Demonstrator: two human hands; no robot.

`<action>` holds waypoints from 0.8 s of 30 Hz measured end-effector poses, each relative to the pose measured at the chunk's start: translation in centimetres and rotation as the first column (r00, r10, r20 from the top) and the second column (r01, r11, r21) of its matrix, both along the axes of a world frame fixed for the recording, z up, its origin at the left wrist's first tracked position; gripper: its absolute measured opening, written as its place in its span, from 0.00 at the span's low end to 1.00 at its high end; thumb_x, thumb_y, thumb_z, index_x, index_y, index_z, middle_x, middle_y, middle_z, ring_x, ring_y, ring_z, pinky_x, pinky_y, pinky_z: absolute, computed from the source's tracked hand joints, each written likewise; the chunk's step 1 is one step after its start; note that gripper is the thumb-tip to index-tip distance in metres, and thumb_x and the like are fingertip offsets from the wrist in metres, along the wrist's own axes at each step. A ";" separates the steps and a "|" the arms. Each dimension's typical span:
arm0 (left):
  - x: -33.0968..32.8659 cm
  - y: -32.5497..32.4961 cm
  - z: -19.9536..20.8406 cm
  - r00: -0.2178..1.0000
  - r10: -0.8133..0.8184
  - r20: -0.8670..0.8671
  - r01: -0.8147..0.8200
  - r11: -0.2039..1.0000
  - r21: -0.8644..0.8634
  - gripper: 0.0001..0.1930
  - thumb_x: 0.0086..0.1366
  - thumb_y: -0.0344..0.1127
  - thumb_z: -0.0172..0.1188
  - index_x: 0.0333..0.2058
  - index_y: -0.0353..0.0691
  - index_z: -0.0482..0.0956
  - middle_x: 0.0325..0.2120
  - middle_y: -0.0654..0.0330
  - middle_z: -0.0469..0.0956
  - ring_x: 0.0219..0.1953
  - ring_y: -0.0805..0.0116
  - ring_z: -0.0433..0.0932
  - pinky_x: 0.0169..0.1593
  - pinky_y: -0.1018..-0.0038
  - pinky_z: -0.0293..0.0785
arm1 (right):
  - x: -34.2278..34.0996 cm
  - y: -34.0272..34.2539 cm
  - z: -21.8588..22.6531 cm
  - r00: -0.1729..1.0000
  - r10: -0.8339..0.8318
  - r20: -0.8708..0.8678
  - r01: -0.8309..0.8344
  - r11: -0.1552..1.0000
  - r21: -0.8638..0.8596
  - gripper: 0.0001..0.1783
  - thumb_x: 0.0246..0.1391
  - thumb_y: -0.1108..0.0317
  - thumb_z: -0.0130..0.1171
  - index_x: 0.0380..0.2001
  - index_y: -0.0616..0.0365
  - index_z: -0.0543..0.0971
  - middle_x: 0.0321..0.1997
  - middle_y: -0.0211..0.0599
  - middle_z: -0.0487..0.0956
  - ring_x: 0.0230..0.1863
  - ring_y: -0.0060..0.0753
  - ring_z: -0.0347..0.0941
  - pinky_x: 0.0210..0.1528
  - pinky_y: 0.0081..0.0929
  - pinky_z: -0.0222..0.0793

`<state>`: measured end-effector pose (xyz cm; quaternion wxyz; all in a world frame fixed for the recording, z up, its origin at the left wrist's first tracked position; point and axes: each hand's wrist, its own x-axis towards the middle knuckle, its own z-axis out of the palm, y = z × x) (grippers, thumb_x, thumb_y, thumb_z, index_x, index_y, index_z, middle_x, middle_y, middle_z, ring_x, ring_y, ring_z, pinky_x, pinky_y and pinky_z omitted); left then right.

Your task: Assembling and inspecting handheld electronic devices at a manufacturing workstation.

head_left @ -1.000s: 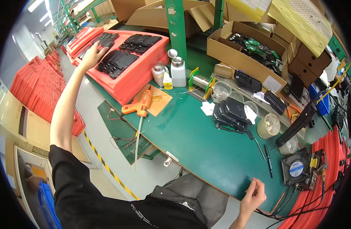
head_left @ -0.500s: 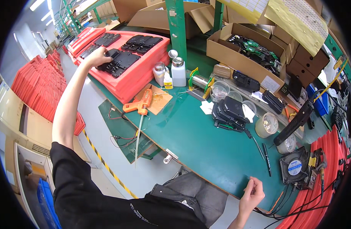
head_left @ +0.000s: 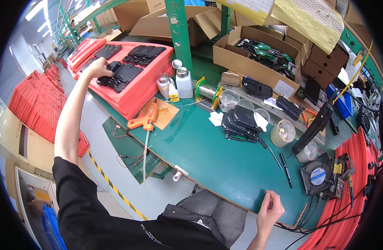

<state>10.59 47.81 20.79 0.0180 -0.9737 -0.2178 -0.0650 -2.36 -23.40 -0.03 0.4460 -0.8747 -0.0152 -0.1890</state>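
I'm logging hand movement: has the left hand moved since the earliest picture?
Yes: against the red tray, the left hand has shifted rightward, to the nearest black parts.

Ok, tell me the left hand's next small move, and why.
Probably close the left hand on the nearest black part: its fingers reach that part on the red tray, but a firm grip can't be made out.

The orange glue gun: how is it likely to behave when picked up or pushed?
The glue gun probably feels stiff, judging by its moulded look. The long, thin stick trailing from it past the table's edge may sway or bend. The gun's jutting handle probably discourages rolling.
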 end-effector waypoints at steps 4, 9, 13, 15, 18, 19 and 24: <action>1.0 -0.1 -0.4 0.995 0.041 -0.087 -0.040 0.999 0.020 0.36 0.44 0.47 0.74 0.48 0.25 0.80 0.41 0.38 0.83 0.47 0.48 0.83 0.51 0.63 0.79 | -0.7 0.2 0.5 1.000 0.014 -0.020 -0.014 1.000 -0.010 0.04 0.63 0.77 0.58 0.36 0.67 0.81 0.19 0.25 0.71 0.19 0.11 0.58 0.20 0.18 0.50; 0.9 2.5 -2.2 0.986 -0.110 0.125 0.120 0.990 -0.069 0.25 0.42 0.44 0.72 0.37 0.31 0.82 0.27 0.51 0.82 0.32 0.61 0.81 0.41 0.63 0.78 | -0.2 -0.1 -0.4 0.988 0.033 0.150 -0.017 0.994 -0.109 0.03 0.58 0.78 0.61 0.36 0.63 0.82 0.24 0.40 0.80 0.20 0.32 0.73 0.25 0.29 0.67; -0.3 8.8 -2.3 0.969 -0.150 0.197 0.164 0.985 -0.057 0.29 0.45 0.33 0.67 0.49 0.30 0.75 0.35 0.52 0.81 0.37 0.61 0.80 0.43 0.62 0.78 | 0.0 -0.5 0.4 0.988 0.093 0.126 -0.076 0.988 -0.135 0.05 0.56 0.76 0.63 0.36 0.61 0.83 0.30 0.44 0.84 0.26 0.41 0.81 0.31 0.33 0.76; 0.0 6.9 -1.8 0.960 -0.202 0.196 0.226 0.968 -0.109 0.35 0.43 0.31 0.65 0.54 0.29 0.71 0.36 0.48 0.80 0.39 0.59 0.80 0.44 0.62 0.77 | 0.3 -0.7 0.0 0.981 0.113 0.159 -0.097 0.990 -0.102 0.05 0.56 0.75 0.64 0.36 0.60 0.83 0.31 0.43 0.85 0.29 0.43 0.83 0.33 0.35 0.78; 5.4 0.9 -4.4 0.935 -0.340 0.101 0.351 0.927 -0.132 0.33 0.47 0.33 0.64 0.55 0.30 0.72 0.39 0.48 0.80 0.41 0.58 0.79 0.46 0.61 0.76 | 0.2 -0.7 0.5 0.991 0.066 0.119 -0.049 0.989 -0.140 0.05 0.56 0.74 0.64 0.36 0.60 0.83 0.32 0.42 0.85 0.32 0.44 0.84 0.35 0.37 0.80; 5.1 1.0 -5.5 0.930 -0.362 0.061 0.367 0.921 -0.133 0.32 0.49 0.35 0.63 0.55 0.30 0.72 0.40 0.47 0.79 0.42 0.58 0.79 0.47 0.61 0.76 | -0.1 -0.8 0.4 0.993 0.011 0.114 0.006 0.989 -0.150 0.05 0.56 0.74 0.64 0.36 0.60 0.83 0.32 0.42 0.85 0.32 0.44 0.84 0.35 0.37 0.80; -0.2 15.6 -5.9 0.946 -0.301 -0.116 0.294 0.953 -0.072 0.28 0.61 0.41 0.61 0.57 0.31 0.73 0.47 0.46 0.78 0.48 0.55 0.78 0.51 0.60 0.73 | 0.0 -1.1 0.1 0.990 0.054 0.128 -0.030 0.983 -0.180 0.04 0.57 0.72 0.64 0.36 0.59 0.82 0.33 0.41 0.85 0.33 0.45 0.83 0.35 0.39 0.80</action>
